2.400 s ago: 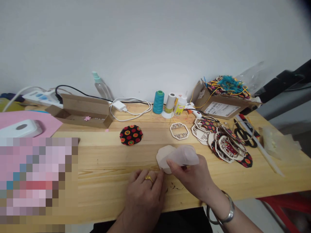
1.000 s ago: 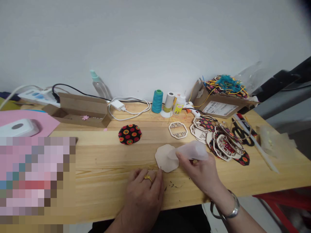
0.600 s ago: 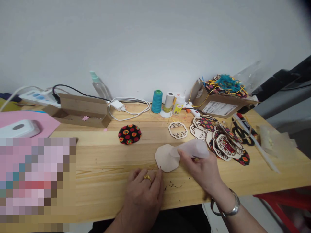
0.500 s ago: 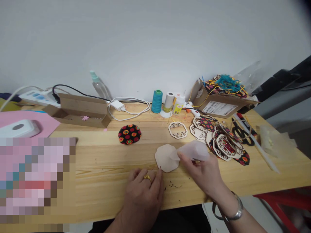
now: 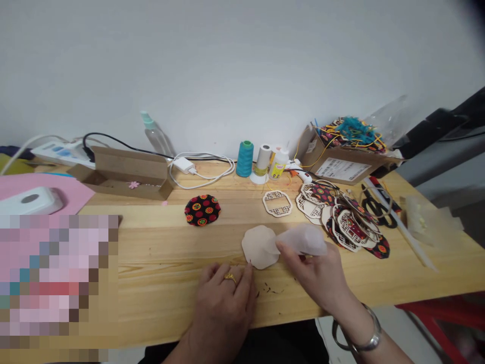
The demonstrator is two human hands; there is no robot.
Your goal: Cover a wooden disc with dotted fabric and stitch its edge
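A pale scalloped wooden piece (image 5: 258, 247) lies flat near the front of the table. My left hand (image 5: 224, 299), wearing a gold ring, rests on the tabletop with curled fingers, the index fingertip holding the piece's lower edge. Wrapped in my right hand (image 5: 317, 275) is a milky-white squeeze bottle (image 5: 301, 239), tilted over with its narrow end at the piece's right side. Whether anything flows from it cannot be seen. Behind lie a flower-patterned fabric piece (image 5: 202, 210) and an openwork wooden frame (image 5: 278, 203). Dark scraps (image 5: 272, 289) dot the wood between my hands.
Stacked frames and fabric pieces (image 5: 350, 222) are at right, beside black scissors (image 5: 382, 215) and a white stick (image 5: 411, 237). Along the wall stand teal thread (image 5: 245, 159), a yellow-labelled bottle (image 5: 278, 166), a carton (image 5: 343, 162) and an open cardboard box (image 5: 129, 174).
My right hand and the bottle have shifted and tilted very slightly, the bottle's base now lower. My left hand and the wooden piece have stayed put.
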